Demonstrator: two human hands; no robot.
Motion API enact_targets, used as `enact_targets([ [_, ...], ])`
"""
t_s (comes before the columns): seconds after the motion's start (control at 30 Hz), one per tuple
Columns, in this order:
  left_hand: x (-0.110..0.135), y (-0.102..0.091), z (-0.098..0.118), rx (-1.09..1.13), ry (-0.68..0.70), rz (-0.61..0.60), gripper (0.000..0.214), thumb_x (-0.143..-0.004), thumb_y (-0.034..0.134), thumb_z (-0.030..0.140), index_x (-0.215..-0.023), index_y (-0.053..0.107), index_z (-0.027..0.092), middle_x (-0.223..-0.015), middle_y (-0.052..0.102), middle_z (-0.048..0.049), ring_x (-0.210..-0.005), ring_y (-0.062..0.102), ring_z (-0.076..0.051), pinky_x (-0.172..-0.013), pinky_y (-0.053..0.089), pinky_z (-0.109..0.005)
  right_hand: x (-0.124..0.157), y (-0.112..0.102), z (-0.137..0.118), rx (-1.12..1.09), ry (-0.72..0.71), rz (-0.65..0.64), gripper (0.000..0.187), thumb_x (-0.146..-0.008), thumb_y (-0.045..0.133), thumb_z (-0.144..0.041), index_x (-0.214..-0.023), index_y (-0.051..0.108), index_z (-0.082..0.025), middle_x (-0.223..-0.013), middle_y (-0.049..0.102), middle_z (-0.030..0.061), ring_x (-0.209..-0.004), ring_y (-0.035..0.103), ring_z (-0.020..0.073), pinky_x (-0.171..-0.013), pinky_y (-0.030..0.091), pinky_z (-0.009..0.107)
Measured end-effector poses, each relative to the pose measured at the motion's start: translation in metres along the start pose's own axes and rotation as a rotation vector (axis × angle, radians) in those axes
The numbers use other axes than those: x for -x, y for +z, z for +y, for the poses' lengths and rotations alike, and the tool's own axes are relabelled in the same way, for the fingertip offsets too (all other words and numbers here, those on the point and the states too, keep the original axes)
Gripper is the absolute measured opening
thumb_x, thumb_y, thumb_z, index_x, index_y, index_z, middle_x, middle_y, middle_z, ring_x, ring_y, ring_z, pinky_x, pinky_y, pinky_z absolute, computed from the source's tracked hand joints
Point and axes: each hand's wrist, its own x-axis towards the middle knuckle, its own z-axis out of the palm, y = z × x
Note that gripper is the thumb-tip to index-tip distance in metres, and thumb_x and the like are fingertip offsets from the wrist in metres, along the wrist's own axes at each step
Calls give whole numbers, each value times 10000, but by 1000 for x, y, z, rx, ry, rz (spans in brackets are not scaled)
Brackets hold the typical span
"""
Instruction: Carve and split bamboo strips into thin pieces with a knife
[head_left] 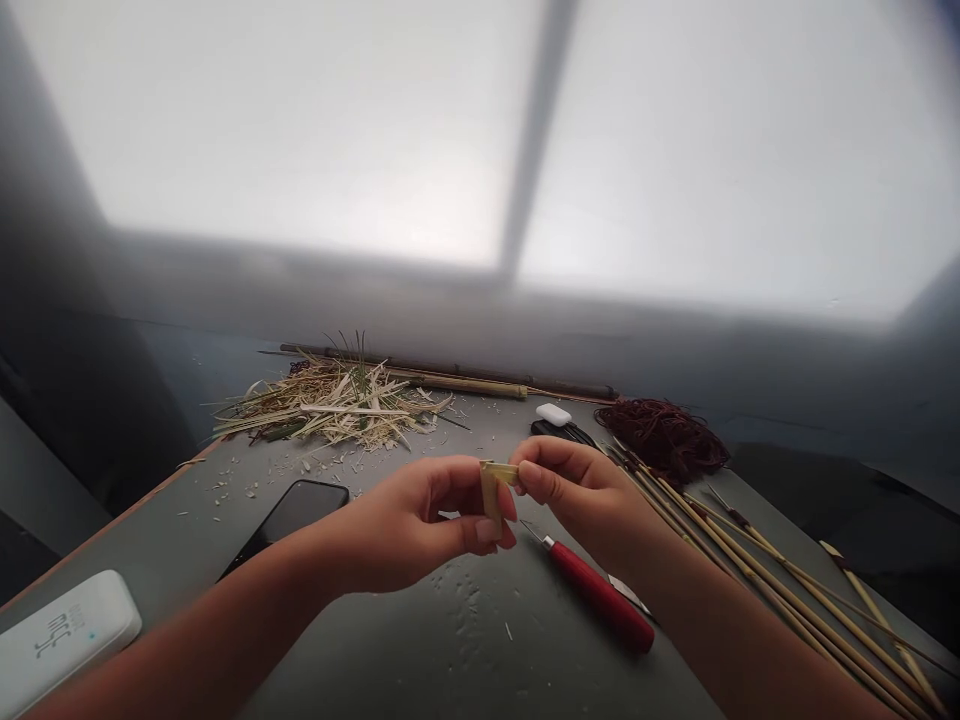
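Both hands meet above the middle of the grey table (420,650). My left hand (409,525) pinches a short pale bamboo strip (495,490) between thumb and fingers. My right hand (581,490) is closed on the strip's upper end, which bends toward it. A red-handled knife (596,595) lies on the table just below my right hand, its blade pointing toward the hands.
A heap of bamboo shavings (330,405) lies at the back left, with long bamboo poles (465,380) behind it. A black phone (292,515) and a white box (64,635) lie at left. Thin bamboo sticks (780,590) and a dark red cord bundle (664,435) lie at right.
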Motion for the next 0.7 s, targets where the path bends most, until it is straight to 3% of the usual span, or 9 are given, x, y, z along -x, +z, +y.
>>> enact_targets([
  [0.17,-4,-1,-7,116,40,-4,132,-837,673,222,-952,628,178,-902,647,-18,-839,563,-121,-786,438,-261,-4,11,8,-318,76,-61,321,-816,658,-461,-678,549,-192,-648,508,-16,-619,456,138,-635,380,298],
  [0.3,-6,0,-6,122,32,40,169,-808,708,258,-932,634,170,-875,642,-11,-802,550,-113,-752,431,-246,-5,16,11,-408,78,-37,281,-820,662,-434,-708,556,-199,-679,516,-19,-656,470,144,-666,380,302],
  [0.47,-6,3,-4,69,35,142,177,-782,719,281,-876,621,167,-792,601,15,-747,531,-111,-696,423,-240,-5,13,19,-269,-2,32,211,-847,647,-429,-801,616,-225,-766,563,-12,-791,503,165,-765,383,313],
  [0.7,-5,8,-7,-59,165,268,142,-788,697,262,-779,582,179,-758,538,26,-710,535,-111,-669,466,-242,-5,7,11,122,-137,57,227,-866,606,-457,-914,688,-251,-1043,617,43,-1049,551,223,-918,425,368],
])
